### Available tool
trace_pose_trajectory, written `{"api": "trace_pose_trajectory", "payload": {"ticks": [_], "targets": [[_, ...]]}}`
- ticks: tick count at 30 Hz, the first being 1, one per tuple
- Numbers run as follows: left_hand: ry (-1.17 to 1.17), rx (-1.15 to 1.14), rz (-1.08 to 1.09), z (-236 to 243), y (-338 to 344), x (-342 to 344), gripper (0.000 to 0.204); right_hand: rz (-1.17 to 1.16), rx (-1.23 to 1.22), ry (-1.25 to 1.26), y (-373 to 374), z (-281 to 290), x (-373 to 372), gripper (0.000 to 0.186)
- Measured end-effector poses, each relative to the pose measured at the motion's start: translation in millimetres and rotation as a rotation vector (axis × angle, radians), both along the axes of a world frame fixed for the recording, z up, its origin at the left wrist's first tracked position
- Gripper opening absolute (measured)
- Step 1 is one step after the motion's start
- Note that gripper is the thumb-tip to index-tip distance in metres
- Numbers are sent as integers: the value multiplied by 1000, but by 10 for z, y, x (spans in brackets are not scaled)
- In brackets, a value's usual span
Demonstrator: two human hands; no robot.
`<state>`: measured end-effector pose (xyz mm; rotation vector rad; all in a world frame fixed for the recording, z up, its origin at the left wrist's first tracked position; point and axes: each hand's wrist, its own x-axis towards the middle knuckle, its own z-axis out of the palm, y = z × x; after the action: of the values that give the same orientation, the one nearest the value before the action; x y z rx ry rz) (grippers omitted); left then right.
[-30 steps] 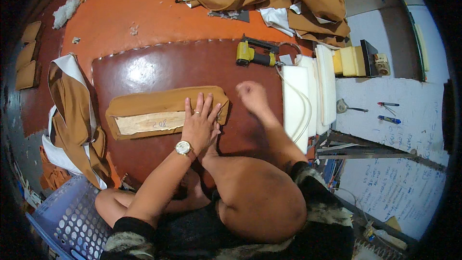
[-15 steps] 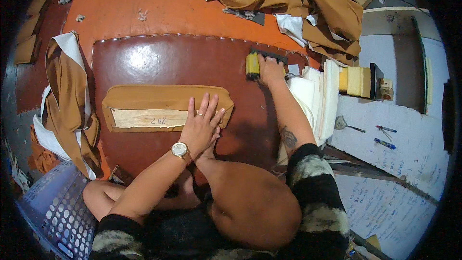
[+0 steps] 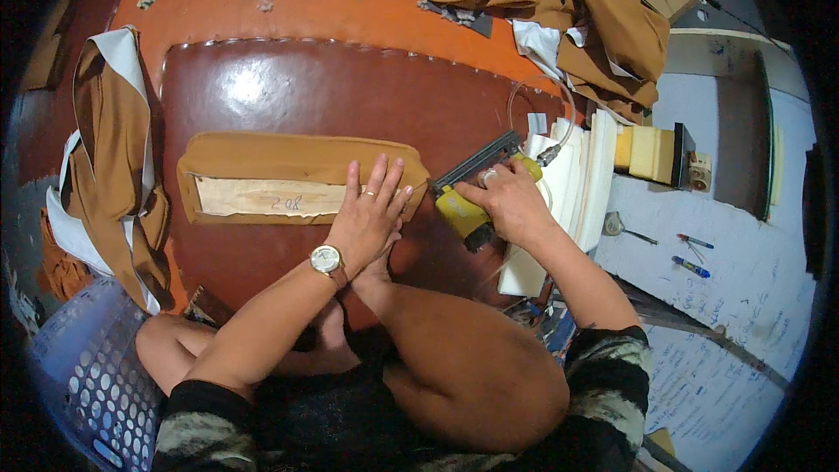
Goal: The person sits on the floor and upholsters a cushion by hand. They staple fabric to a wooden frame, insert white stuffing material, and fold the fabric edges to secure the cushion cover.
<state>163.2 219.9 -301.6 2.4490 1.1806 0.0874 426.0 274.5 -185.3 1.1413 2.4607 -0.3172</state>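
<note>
A long padded board wrapped in tan upholstery fabric (image 3: pixel 297 150) lies on the dark red padded work surface (image 3: pixel 350 83). A strip of bare wood (image 3: pixel 253 197) with handwriting shows on its upper side. Flat on its right end rests my left hand (image 3: pixel 370 208), fingers stretched out, a watch on the wrist. My foot lies just under that hand. My right hand (image 3: pixel 511 201) grips a yellow and black staple gun (image 3: pixel 461 217), its long dark magazine close to the board's right end. A clear air hose runs from the gun's metal fitting.
Tan fabric pieces with white backing (image 3: pixel 118 157) are heaped at the left, above a purple perforated basket (image 3: pixel 109 385). More tan covers (image 3: pixel 603 26) pile up at the far right. White foam sheets (image 3: pixel 572 183), yellow foam (image 3: pixel 651 153) and pens (image 3: pixel 690 267) lie at the right.
My right hand has lifted the staple gun, turned it and brought it nearer, beside the board's right end. My left hand stays pressed on the board. The view has shifted slightly.
</note>
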Motion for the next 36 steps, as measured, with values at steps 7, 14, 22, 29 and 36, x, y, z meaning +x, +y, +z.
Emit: {"api": "trace_pose_trajectory", "payload": {"ticks": [7, 14, 22, 29, 36], "targets": [[-8, 38, -4, -73, -1, 6, 67, 69, -68, -77, 130, -57, -389, 29], [-162, -362, 198, 237, 898, -198, 68, 100, -56, -243, 206, -49, -530, 22], [-134, -180, 124, 52, 425, -574, 77, 109, -86, -258, 215, -10, -594, 27], [-32, -73, 41, 108, 30, -888, 95, 159, -70, -211, 345, 147, -881, 34], [-69, -62, 38, -45, -72, -943, 97, 228, -89, -286, 434, 98, -1200, 30]]}}
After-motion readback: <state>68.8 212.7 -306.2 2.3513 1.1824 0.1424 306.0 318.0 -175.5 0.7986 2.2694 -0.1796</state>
